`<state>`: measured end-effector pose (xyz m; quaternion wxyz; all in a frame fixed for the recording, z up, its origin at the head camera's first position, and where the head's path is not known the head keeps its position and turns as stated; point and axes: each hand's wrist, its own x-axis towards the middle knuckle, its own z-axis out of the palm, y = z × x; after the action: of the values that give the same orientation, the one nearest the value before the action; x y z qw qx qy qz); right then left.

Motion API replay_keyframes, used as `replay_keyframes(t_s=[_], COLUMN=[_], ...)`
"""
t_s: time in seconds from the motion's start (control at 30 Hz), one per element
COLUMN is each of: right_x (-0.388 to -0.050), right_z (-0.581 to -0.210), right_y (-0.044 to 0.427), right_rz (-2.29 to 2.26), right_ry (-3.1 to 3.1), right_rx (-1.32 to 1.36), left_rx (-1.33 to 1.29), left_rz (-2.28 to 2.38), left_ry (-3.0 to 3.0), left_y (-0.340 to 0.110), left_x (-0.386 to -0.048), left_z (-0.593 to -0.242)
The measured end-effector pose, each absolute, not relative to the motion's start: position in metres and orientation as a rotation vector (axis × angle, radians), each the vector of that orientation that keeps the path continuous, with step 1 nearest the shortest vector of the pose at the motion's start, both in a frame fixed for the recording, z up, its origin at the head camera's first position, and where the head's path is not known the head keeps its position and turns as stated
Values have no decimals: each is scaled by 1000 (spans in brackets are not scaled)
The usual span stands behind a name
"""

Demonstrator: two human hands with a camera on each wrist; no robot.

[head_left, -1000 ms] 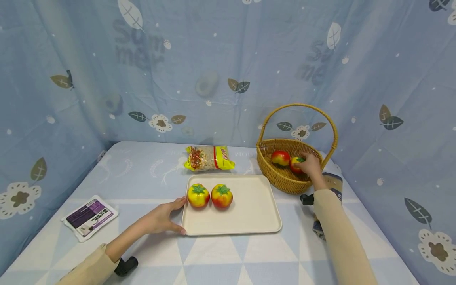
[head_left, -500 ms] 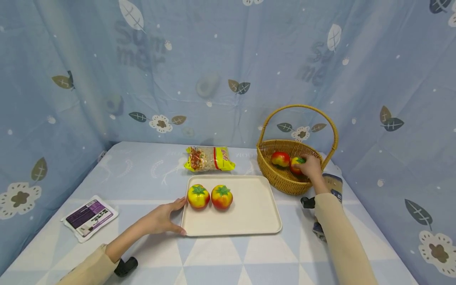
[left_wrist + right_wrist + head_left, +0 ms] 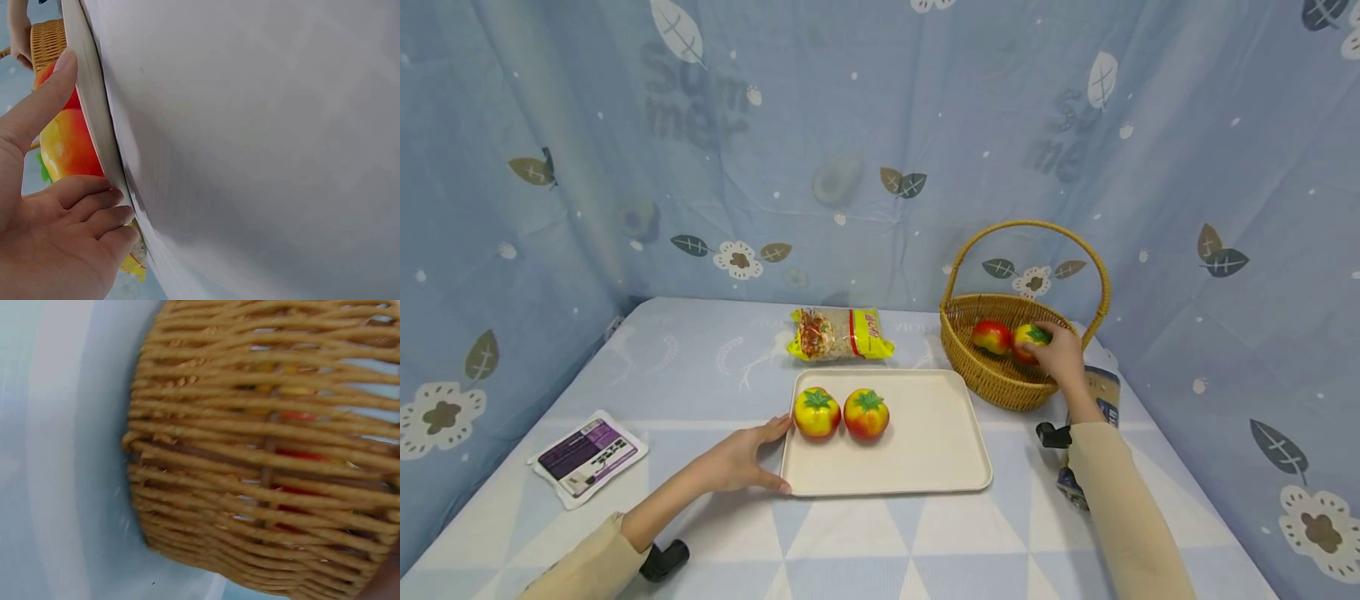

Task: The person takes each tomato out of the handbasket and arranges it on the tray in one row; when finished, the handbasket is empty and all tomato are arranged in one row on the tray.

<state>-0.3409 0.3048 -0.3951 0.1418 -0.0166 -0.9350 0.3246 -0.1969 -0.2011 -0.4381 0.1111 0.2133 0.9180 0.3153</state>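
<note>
In the head view my left hand (image 3: 741, 458) rests against the left side of a cream tray (image 3: 936, 442), thumb and fingers spread apart and touching its rim. Two yellow-and-red persimmons (image 3: 817, 413) with green leafy tops sit side by side at the tray's left end. My right hand (image 3: 1060, 358) reaches into a wicker basket (image 3: 1000, 387) and grips another persimmon (image 3: 1030, 342) between thumb and fingers. Beside it in the basket lies a red-and-yellow fruit (image 3: 992, 337). The right wrist view mostly shows the basket's woven side (image 3: 262, 450), which hides the grip.
Behind the tray lies a yellow-ended clear food packet (image 3: 841, 333). A purple-and-white packet (image 3: 589, 458) is at the left. Partly under the right forearm lies a brown-and-blue package (image 3: 1105, 392). The basket's tall handle (image 3: 1030, 223) arches above its opening.
My right hand has shifted slightly to the right and toward me, and the persimmon at its fingers has moved a little with it. The left hand and tray stay put.
</note>
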Motion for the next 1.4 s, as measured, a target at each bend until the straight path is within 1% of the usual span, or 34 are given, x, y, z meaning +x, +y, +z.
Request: replay_keyframes(t_s=[0.33, 0.57, 1.0, 1.17, 1.4], right_x=[-323, -313, -297, -291, -281], right_z=[-389, -386, -386, -378, -366], right_y=[292, 280, 265, 256, 241], right_rz=[953, 978, 1009, 1004, 1010], right_ry=[-2614, -2540, -2534, -2537, -2528], right_rx=[-12, 19, 31, 83, 227], left_rx=[628, 674, 669, 647, 642], left_rz=[922, 919, 923, 921, 902], left_ry=[2693, 2705, 2696, 2695, 2702], left_y=[-201, -201, -201, -201, -202], left_x=[-197, -197, -197, -197, -197], left_z=[-439, -440, -439, -439, -439])
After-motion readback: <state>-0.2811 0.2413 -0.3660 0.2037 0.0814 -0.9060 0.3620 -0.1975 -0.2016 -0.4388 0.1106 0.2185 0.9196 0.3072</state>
